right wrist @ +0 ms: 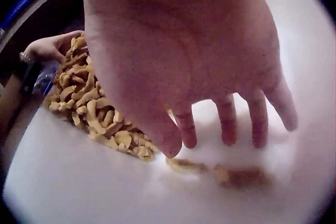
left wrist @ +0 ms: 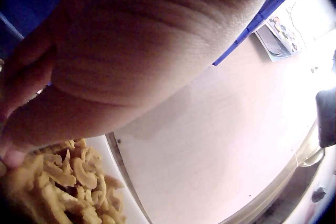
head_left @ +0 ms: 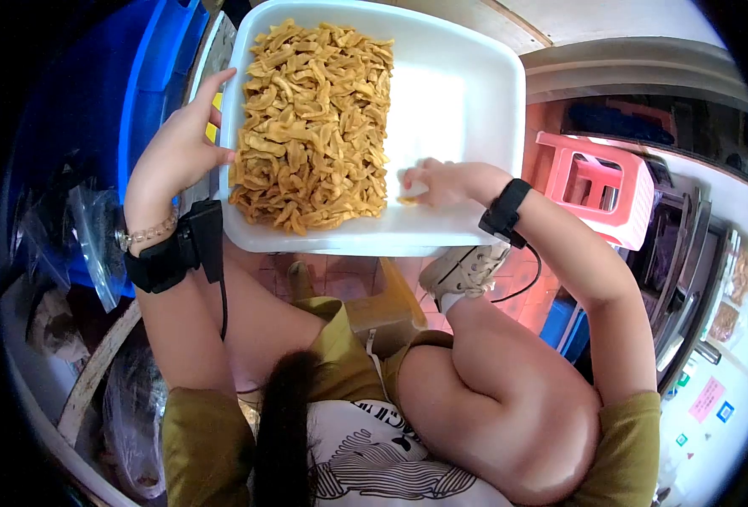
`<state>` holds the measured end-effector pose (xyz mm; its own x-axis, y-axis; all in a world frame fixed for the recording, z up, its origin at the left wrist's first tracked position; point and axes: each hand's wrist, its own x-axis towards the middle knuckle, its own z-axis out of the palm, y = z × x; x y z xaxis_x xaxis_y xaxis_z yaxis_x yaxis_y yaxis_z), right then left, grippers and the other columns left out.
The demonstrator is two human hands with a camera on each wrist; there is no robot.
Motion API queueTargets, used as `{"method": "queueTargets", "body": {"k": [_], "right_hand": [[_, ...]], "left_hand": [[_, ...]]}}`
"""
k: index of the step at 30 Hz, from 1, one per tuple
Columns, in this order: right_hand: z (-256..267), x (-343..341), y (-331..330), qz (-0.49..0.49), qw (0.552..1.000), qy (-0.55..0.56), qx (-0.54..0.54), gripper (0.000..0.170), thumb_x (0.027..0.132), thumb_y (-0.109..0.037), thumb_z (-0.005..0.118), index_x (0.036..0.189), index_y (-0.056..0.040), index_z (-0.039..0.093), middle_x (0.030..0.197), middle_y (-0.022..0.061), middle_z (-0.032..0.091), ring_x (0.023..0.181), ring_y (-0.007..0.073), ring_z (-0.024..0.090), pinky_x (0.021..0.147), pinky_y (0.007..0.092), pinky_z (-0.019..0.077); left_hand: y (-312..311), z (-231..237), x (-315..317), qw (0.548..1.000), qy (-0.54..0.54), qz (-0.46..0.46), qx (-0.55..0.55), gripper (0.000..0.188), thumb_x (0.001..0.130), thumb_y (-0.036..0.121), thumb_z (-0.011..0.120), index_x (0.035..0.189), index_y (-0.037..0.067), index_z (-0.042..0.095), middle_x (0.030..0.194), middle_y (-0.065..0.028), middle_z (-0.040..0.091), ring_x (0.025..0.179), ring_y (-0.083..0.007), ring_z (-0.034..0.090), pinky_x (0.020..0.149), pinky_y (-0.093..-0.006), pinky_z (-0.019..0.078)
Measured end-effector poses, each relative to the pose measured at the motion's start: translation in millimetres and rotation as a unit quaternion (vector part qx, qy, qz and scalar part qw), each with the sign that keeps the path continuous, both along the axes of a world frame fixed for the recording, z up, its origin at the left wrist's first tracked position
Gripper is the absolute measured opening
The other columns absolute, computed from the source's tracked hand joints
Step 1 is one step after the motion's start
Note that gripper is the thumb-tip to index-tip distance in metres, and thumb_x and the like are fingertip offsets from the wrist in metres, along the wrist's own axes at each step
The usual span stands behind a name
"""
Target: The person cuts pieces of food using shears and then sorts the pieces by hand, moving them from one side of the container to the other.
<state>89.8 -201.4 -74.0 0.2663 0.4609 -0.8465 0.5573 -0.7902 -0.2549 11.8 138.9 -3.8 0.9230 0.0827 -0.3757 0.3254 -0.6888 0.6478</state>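
Observation:
A white plastic tray [head_left: 467,76] sits in front of the person, its left side filled with a thick block of curled yellow-brown strips [head_left: 315,118]. The left hand [head_left: 175,152] grips the tray's left rim, thumb at the edge beside the strips. Over the bare right part of the tray, the right hand [head_left: 450,182] reaches down with its fingers spread and extended. In the right wrist view, a loose strip [right wrist: 184,166] lies on the tray floor near the thumb tip, and a blurred brown piece [right wrist: 241,176] shows beside it. Nothing is held in that hand.
A blue plastic bin [head_left: 150,51] stands left of the tray, with clear plastic bags [head_left: 95,245] nearby. To the right is a pink plastic stool [head_left: 598,190] on red floor tiles. The person's bare knees and a shoe [head_left: 467,270] are below the tray's near edge.

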Motion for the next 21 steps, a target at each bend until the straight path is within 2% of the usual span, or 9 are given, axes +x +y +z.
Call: {"method": "queueTargets", "body": {"k": [1, 4, 8, 9, 12, 14, 15, 17, 21], "right_hand": [[-14.8, 5.4, -2.7, 0.021, 0.993, 0.109, -0.033, 0.041, 0.094, -0.038, 0.043, 0.13, -0.0192, 0.043, 0.132, 0.0198, 0.043, 0.118, 0.0406, 0.047, 0.096, 0.0499, 0.0391], [-20.5, -3.1, -7.8, -0.04, 0.986, 0.148, -0.064, 0.04, 0.094, -0.036, 0.049, 0.131, -0.0224, 0.041, 0.134, 0.0204, 0.034, 0.125, 0.0397, 0.038, 0.106, 0.0477, 0.0315], [-23.1, -9.9, -7.3, -0.124, 0.979, 0.152, -0.046, 0.039, 0.097, -0.035, 0.045, 0.132, -0.0194, 0.039, 0.13, 0.0185, 0.038, 0.125, 0.0356, 0.036, 0.105, 0.0453, 0.0315], [-29.3, -10.2, -9.0, -0.124, 0.98, 0.151, -0.045, 0.039, 0.097, -0.035, 0.045, 0.132, -0.0194, 0.039, 0.13, 0.0185, 0.038, 0.125, 0.0356, 0.036, 0.105, 0.0453, 0.0315], [-39.1, -7.8, -9.6, -0.045, 0.98, 0.179, 0.078, 0.037, 0.097, -0.033, 0.047, 0.129, -0.0152, 0.044, 0.126, 0.0157, 0.043, 0.119, 0.0336, 0.038, 0.104, 0.045, 0.0322], [-30.9, -7.4, -3.8, 0.014, 0.985, 0.159, 0.07, 0.027, 0.095, -0.028, 0.05, 0.115, -0.0103, 0.053, 0.112, 0.0124, 0.052, 0.106, 0.0281, 0.045, 0.098, 0.0412, 0.0365], [-33.3, -5.6, -6.5, 0.016, 0.985, 0.158, 0.07, 0.027, 0.095, -0.028, 0.05, 0.115, -0.0103, 0.053, 0.112, 0.0124, 0.052, 0.106, 0.0281, 0.045, 0.098, 0.0412, 0.0365], [-38.0, -1.6, -16.0, -0.082, 0.947, 0.275, 0.146, 0.018, 0.094, -0.021, 0.05, 0.102, -0.006, 0.054, 0.098, 0.0092, 0.055, 0.093, 0.0218, 0.049, 0.09, 0.0358, 0.0398], [-13.3, -12.3, -14.1, -0.148, 0.952, 0.25, 0.096, 0.014, 0.089, -0.015, 0.053, 0.097, -0.0036, 0.054, 0.084, 0.0073, 0.057, 0.081, 0.0184, 0.051, 0.076, 0.0329, 0.0428]], "left_hand": [[0.0, -1.1, -0.3, 1.0, -0.004, -0.003, 0.009, 0.091, 0.068, -0.008, 0.071, 0.144, 0.021, 0.031, 0.094, -0.0123, 0.062, 0.089, -0.0276, 0.063, 0.081, -0.0379, 0.0488], [0.4, -2.3, -0.1, 1.0, -0.007, -0.004, 0.015, 0.091, 0.067, -0.008, 0.072, 0.144, 0.021, 0.031, 0.095, -0.0123, 0.062, 0.09, -0.0285, 0.063, 0.082, -0.0386, 0.0488], [-1.7, 3.8, 1.7, 1.0, 0.02, 0.006, 0.013, 0.092, 0.067, -0.007, 0.073, 0.144, 0.021, 0.031, 0.095, -0.0124, 0.062, 0.091, -0.0287, 0.063, 0.083, -0.039, 0.049], [-2.3, 4.6, 2.1, 1.0, 0.019, 0.007, 0.013, 0.092, 0.067, -0.007, 0.073, 0.144, 0.021, 0.031, 0.095, -0.0124, 0.062, 0.091, -0.0287, 0.063, 0.083, -0.039, 0.049], [0.5, -2.5, 1.0, 0.999, 0.024, 0.021, 0.01, 0.093, 0.067, -0.007, 0.073, 0.144, 0.022, 0.031, 0.094, -0.0123, 0.062, 0.09, -0.0282, 0.064, 0.082, -0.0392, 0.0493], [11.6, -18.5, -1.2, 0.999, -0.034, -0.027, -0.005, 0.098, 0.065, -0.009, 0.071, 0.146, 0.026, 0.028, 0.097, -0.0127, 0.058, 0.084, -0.0249, 0.062, 0.077, -0.0351, 0.0515], [9.3, -13.1, -1.0, 0.999, -0.034, -0.026, -0.004, 0.098, 0.065, -0.009, 0.071, 0.146, 0.026, 0.028, 0.097, -0.0127, 0.058, 0.084, -0.0249, 0.062, 0.077, -0.0351, 0.0515], [1.2, 0.1, -0.2, 1.0, 0.008, 0.02, -0.019, 0.093, 0.066, -0.009, 0.073, 0.144, 0.022, 0.032, 0.092, -0.0119, 0.062, 0.088, -0.0272, 0.064, 0.081, -0.0394, 0.0499], [2.1, -2.3, -0.4, 1.0, -0.009, 0.014, -0.015, 0.093, 0.066, -0.009, 0.072, 0.144, 0.021, 0.032, 0.092, -0.012, 0.061, 0.087, -0.0275, 0.064, 0.079, -0.0389, 0.0507]]}}
